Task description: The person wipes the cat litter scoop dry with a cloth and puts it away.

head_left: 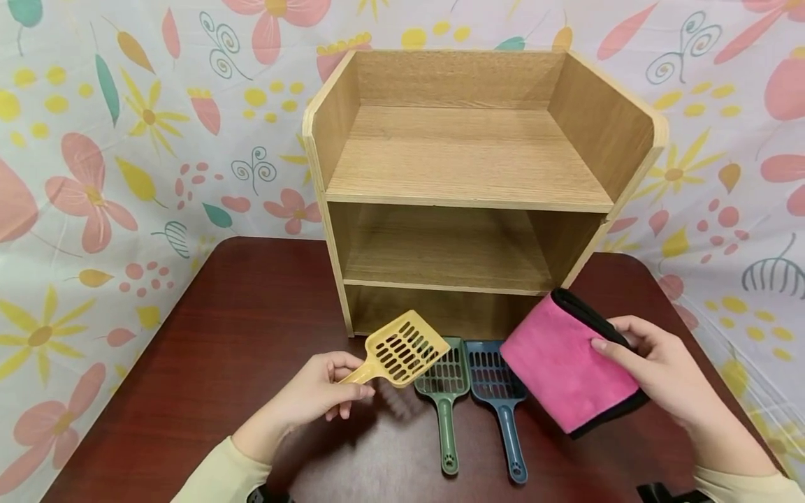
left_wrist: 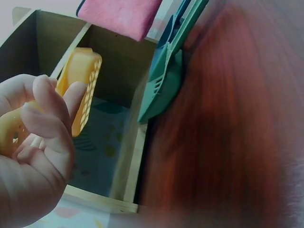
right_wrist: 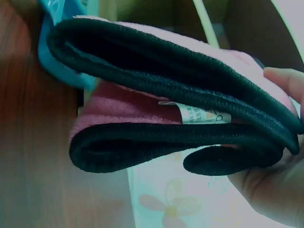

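Note:
My left hand (head_left: pixel 321 391) grips the handle of a yellow slotted litter scoop (head_left: pixel 405 348), held tilted above the table. In the left wrist view the fingers curl about the scoop (left_wrist: pixel 84 71). A folded pink cloth (head_left: pixel 569 363) with black edging is pinched by my right hand (head_left: pixel 660 370), thumb on the near face. The right wrist view shows the cloth's black-edged folds (right_wrist: pixel 180 90) and a white label (right_wrist: pixel 202 114) between them. Between the hands, a green scoop (head_left: pixel 446 412) and a blue scoop (head_left: pixel 506 419) lie side by side, handles toward me; the cloth overlaps the blue one's edge.
A wooden shelf unit (head_left: pixel 472 157) stands at the back of the dark red table (head_left: pixel 251 307), right behind the scoops. It has a top tray and two compartments beneath. A flower-printed curtain (head_left: pixel 157 140) hangs behind and along the sides.

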`<action>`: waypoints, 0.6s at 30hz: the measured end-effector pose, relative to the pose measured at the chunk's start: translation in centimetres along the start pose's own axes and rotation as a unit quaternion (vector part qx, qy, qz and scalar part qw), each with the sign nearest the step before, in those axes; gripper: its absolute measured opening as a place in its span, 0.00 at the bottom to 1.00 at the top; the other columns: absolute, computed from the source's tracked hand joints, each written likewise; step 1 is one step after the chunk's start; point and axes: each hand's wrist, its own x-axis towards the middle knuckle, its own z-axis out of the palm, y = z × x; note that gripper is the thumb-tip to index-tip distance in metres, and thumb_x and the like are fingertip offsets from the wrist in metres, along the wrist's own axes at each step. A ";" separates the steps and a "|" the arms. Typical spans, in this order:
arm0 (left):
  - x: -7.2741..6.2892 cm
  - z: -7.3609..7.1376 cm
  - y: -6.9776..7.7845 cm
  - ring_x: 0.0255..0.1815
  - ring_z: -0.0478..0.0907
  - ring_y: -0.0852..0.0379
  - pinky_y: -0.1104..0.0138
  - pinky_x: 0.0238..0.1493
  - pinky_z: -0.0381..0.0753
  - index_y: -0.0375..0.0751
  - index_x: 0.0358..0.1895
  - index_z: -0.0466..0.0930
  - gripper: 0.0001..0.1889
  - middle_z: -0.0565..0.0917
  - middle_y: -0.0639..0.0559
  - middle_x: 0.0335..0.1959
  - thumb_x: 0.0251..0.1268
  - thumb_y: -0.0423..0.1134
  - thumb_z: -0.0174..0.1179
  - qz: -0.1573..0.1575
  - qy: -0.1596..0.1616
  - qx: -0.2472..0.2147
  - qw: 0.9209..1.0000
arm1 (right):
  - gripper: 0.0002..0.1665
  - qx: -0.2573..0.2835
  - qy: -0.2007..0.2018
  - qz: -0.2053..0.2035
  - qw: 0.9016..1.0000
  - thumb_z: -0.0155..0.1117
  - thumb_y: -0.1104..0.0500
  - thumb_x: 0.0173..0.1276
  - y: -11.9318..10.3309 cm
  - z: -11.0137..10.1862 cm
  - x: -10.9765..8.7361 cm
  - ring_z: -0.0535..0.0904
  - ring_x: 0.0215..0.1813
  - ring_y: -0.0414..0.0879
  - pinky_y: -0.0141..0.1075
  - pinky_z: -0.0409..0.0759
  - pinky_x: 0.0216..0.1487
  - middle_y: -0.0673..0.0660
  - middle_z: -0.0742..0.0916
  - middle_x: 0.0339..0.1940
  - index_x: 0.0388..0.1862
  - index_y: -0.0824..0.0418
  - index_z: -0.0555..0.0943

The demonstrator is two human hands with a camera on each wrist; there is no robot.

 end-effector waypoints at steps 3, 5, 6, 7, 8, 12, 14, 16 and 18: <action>0.4 0.0 0.6 0.12 0.72 0.64 0.75 0.10 0.65 0.34 0.48 0.80 0.16 0.83 0.55 0.23 0.56 0.34 0.65 0.022 -0.004 0.029 0.999 | 0.08 0.027 0.014 0.000 1.000 0.64 0.59 0.65 -0.8 0.6 0.1 0.79 0.23 0.39 0.32 0.76 0.23 0.43 0.83 0.23 0.42 0.56 0.79; 0.6 0.1 1.0 0.12 0.71 0.63 0.73 0.10 0.67 0.36 0.50 0.80 0.16 0.82 0.54 0.23 0.57 0.33 0.64 0.037 -0.010 0.049 0.998 | 0.07 0.051 0.019 0.008 0.998 0.64 0.59 0.65 -1.4 1.1 0.2 0.79 0.23 0.39 0.33 0.77 0.23 0.42 0.83 0.22 0.41 0.55 0.79; 0.7 0.1 1.2 0.12 0.71 0.64 0.72 0.11 0.69 0.36 0.51 0.81 0.16 0.81 0.53 0.24 0.57 0.32 0.63 0.046 -0.014 0.059 0.997 | 0.07 0.062 0.022 0.010 0.998 0.64 0.60 0.65 -1.7 1.4 0.3 0.79 0.23 0.39 0.33 0.77 0.23 0.42 0.83 0.22 0.41 0.54 0.79; 0.8 0.2 1.4 0.13 0.72 0.64 0.70 0.11 0.71 0.36 0.51 0.81 0.17 0.82 0.51 0.25 0.57 0.32 0.63 0.054 -0.020 0.068 0.996 | 0.06 0.072 0.023 0.010 0.997 0.64 0.60 0.65 -1.9 1.7 0.3 0.80 0.23 0.39 0.33 0.78 0.23 0.42 0.83 0.22 0.41 0.54 0.79; 0.9 0.2 1.6 0.15 0.73 0.64 0.68 0.12 0.73 0.35 0.51 0.81 0.17 0.83 0.49 0.27 0.57 0.32 0.63 0.063 -0.025 0.076 0.995 | 0.06 0.080 0.025 0.014 0.996 0.64 0.60 0.65 -2.3 2.1 0.3 0.80 0.22 0.39 0.33 0.78 0.22 0.42 0.83 0.22 0.40 0.53 0.79; 1.5 0.7 2.3 0.21 0.78 0.64 0.61 0.16 0.79 0.36 0.51 0.81 0.16 0.86 0.43 0.34 0.58 0.32 0.62 0.089 -0.054 0.092 0.990 | 0.04 0.112 0.038 0.022 0.993 0.65 0.59 0.64 -3.5 3.7 0.5 0.78 0.22 0.38 0.34 0.77 0.21 0.42 0.82 0.20 0.37 0.53 0.79; 1.8 0.9 2.7 0.20 0.79 0.63 0.63 0.15 0.78 0.38 0.52 0.81 0.16 0.87 0.42 0.34 0.58 0.32 0.62 0.095 -0.067 0.097 0.988 | 0.04 0.120 0.047 0.022 0.991 0.65 0.59 0.64 -4.1 4.5 0.6 0.77 0.21 0.38 0.33 0.76 0.21 0.42 0.81 0.19 0.36 0.53 0.79; 2.2 1.1 2.9 0.17 0.77 0.63 0.62 0.15 0.78 0.40 0.53 0.81 0.17 0.87 0.41 0.33 0.59 0.32 0.62 0.099 -0.079 0.098 0.987 | 0.04 0.125 0.052 0.019 0.991 0.66 0.58 0.63 -4.7 5.3 0.7 0.76 0.21 0.37 0.33 0.76 0.20 0.42 0.81 0.19 0.34 0.54 0.78; 2.6 1.4 3.2 0.14 0.75 0.63 0.60 0.15 0.78 0.41 0.53 0.81 0.17 0.87 0.40 0.32 0.59 0.31 0.61 0.104 -0.088 0.097 0.986 | 0.05 0.135 0.052 0.018 0.989 0.66 0.59 0.63 -5.3 6.1 0.7 0.76 0.21 0.37 0.32 0.76 0.20 0.43 0.80 0.19 0.33 0.55 0.77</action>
